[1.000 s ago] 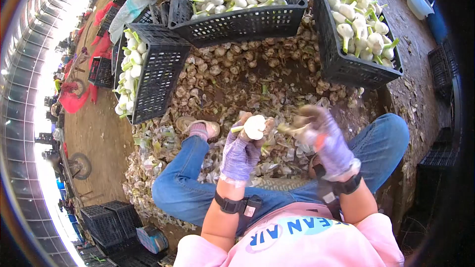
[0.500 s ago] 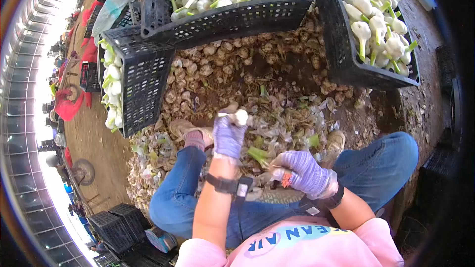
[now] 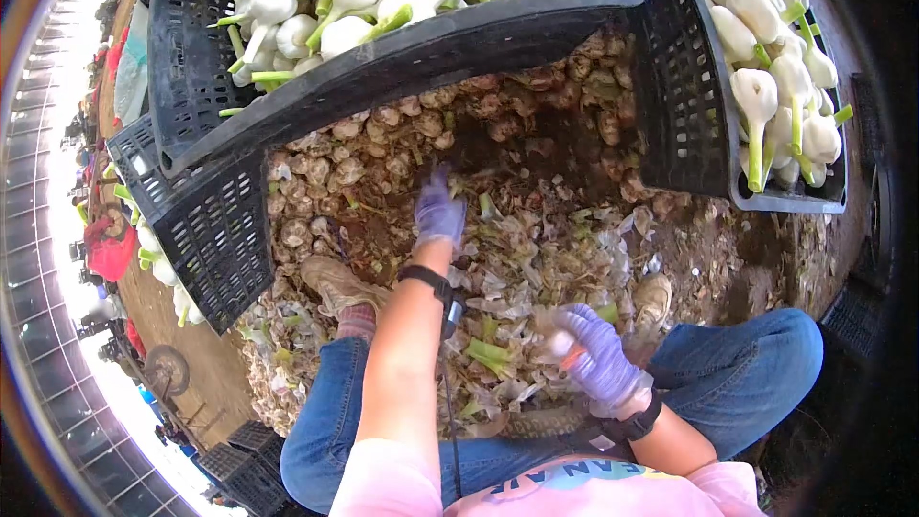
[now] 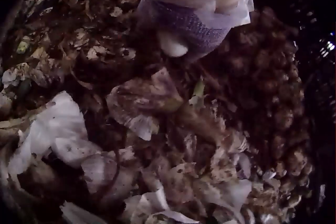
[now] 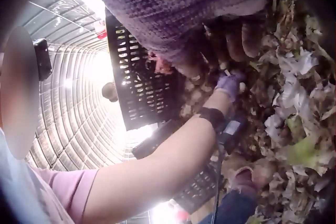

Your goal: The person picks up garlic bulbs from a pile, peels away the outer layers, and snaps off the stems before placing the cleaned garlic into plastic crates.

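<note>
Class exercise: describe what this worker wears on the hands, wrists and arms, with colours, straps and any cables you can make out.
Both the left hand and right hand wear purple knitted gloves with pale cuffs. Each wrist carries a black strap holding a small camera unit; a thin dark cable runs from the left one along the forearm. The forearms are bare below short pink sleeves.

The left arm stretches straight forward, bare to the wrist, where a dark strap circles it. The gloved left hand (image 3: pixel 439 211) points down, fingers curled; the left wrist view shows something white in them. The right arm is bent close to the body, and the gloved right hand (image 3: pixel 595 356) curls its fingers.
</note>
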### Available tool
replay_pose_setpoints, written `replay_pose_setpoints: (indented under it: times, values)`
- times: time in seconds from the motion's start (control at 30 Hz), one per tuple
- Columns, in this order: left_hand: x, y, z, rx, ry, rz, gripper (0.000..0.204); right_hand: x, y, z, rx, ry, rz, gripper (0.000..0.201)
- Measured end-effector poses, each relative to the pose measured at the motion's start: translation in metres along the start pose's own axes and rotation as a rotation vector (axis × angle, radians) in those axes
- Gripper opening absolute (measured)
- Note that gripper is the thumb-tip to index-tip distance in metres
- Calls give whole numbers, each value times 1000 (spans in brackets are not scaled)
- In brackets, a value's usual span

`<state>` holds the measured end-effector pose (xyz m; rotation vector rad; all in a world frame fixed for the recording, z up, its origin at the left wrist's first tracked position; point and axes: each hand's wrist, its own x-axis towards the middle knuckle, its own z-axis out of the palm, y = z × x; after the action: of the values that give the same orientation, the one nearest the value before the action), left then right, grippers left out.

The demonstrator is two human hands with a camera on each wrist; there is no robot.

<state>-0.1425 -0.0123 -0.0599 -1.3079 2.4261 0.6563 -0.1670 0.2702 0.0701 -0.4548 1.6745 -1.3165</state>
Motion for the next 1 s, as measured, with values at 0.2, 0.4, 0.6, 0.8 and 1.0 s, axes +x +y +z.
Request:
replay_pose_setpoints:
  times: [0.2,0.4,0.6,0.8,1.0]
  values:
    - [-110,30,-47,-1377,-340,116,75,8,-11,-9,-97,17,-231,38]
    - [-231,47,-94,-1116,-267,357,72,-28,-64,11,631,72,48,29]
    - [-305,43,-105,-685,391,903,66,-82,-86,27,610,12,-89,30]
    - [-357,39,-103,-711,544,906,61,-124,-107,19,482,-137,-58,31]
    - [-381,38,-96,-885,454,756,61,-144,-88,18,826,-312,-68,38]
